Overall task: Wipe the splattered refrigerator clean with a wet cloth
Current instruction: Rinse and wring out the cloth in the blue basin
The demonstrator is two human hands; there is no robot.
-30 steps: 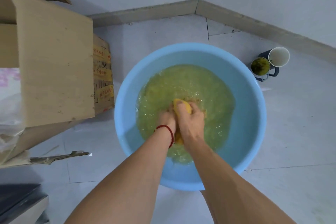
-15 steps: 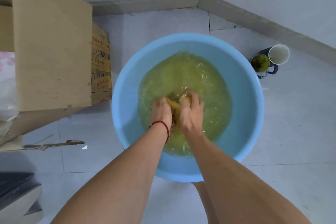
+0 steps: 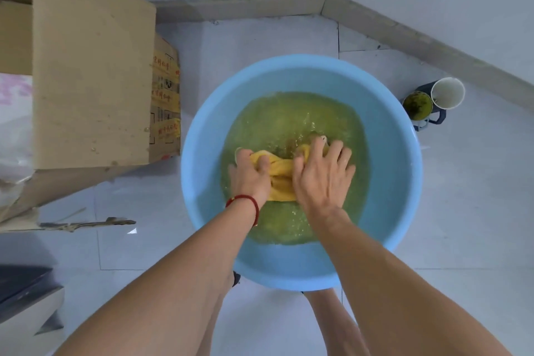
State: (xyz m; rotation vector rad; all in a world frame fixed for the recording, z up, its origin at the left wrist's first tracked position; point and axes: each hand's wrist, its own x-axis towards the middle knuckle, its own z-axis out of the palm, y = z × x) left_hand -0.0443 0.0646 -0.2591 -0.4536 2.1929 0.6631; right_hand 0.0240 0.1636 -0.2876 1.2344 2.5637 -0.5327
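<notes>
Hands spread apart now — left hand and right hand both clench the cloth, stretching it — still rinsing.

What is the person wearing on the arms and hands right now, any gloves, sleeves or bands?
No gloves and no sleeves show: both forearms are bare to the bottom edge of the view. The left hand has a thin red cord bracelet looped round its wrist. The right hand and its wrist carry nothing, no ring or watch that can be seen. Both hands look wet.
</notes>
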